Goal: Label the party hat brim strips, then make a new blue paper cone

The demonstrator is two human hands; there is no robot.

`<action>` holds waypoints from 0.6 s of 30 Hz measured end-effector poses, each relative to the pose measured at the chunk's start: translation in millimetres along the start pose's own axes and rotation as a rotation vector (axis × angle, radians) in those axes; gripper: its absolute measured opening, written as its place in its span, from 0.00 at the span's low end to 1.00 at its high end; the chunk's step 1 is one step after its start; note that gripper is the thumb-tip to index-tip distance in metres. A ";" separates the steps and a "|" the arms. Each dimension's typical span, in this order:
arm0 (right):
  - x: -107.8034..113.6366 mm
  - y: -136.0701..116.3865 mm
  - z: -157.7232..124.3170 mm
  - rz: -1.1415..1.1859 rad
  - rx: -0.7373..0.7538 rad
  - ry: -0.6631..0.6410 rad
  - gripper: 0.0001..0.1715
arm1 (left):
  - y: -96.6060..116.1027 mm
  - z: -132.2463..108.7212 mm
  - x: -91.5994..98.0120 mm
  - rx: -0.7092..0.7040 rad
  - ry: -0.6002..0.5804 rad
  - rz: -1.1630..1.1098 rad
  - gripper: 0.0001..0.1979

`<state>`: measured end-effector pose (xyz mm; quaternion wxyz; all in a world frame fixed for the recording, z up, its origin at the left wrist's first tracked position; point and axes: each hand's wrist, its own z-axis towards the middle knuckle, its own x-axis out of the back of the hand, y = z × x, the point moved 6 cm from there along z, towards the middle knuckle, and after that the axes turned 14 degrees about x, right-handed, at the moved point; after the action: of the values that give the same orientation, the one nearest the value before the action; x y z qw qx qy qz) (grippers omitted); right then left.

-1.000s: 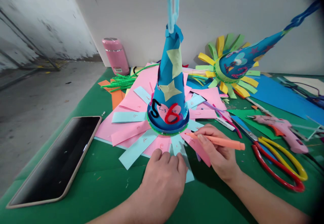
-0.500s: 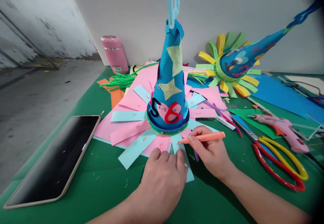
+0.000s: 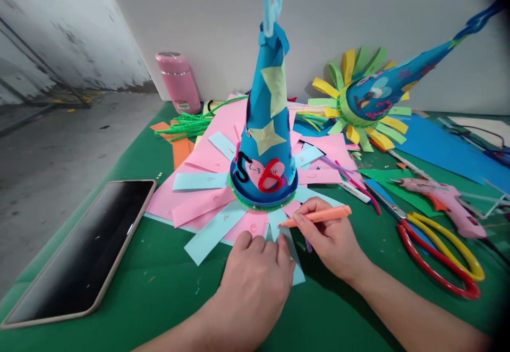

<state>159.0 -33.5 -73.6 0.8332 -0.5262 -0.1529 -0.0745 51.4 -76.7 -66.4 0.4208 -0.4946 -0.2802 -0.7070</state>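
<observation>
A tall blue paper cone hat point(image 3: 261, 129) stands upright, with pale green stars, a black "5" and a red "6". Pink and light-blue strips fan out around its base, several bearing orange letters. My right hand point(image 3: 330, 240) is closed round an orange marker point(image 3: 329, 214), its tip touching the light-blue paper strip point(image 3: 278, 217) at the front. My left hand point(image 3: 257, 283) holds that strip down, its fingers bent and the index fingertip just below the marker tip. Left of it is a pink strip point(image 3: 254, 219) marked "e". The left fingers' undersides are hidden.
A phone point(image 3: 79, 251) lies at left, a pink bottle point(image 3: 179, 84) behind it near green pipe cleaners point(image 3: 187, 125). At right are red-and-yellow-handled scissors point(image 3: 438, 256), a pink glue gun point(image 3: 442, 198) and a second cone hat point(image 3: 382, 94) on its side.
The marker tip and my right hand have shifted slightly left and down over the strip. My left hand stays in place; the view has moved slightly.
</observation>
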 end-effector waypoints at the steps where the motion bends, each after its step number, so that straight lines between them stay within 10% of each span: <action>1: -0.2 0.0 0.1 -0.005 -0.001 0.000 0.06 | 0.0 -0.3 -0.2 0.001 0.001 0.004 0.13; 18: -3.0 0.9 0.9 -0.031 -0.001 -0.028 0.05 | -0.3 -0.5 -0.6 0.002 0.011 -0.018 0.13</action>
<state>156.3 -32.4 -74.9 0.8296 -0.5249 -0.1726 -0.0803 51.0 -76.8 -67.1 0.4163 -0.4876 -0.2830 -0.7134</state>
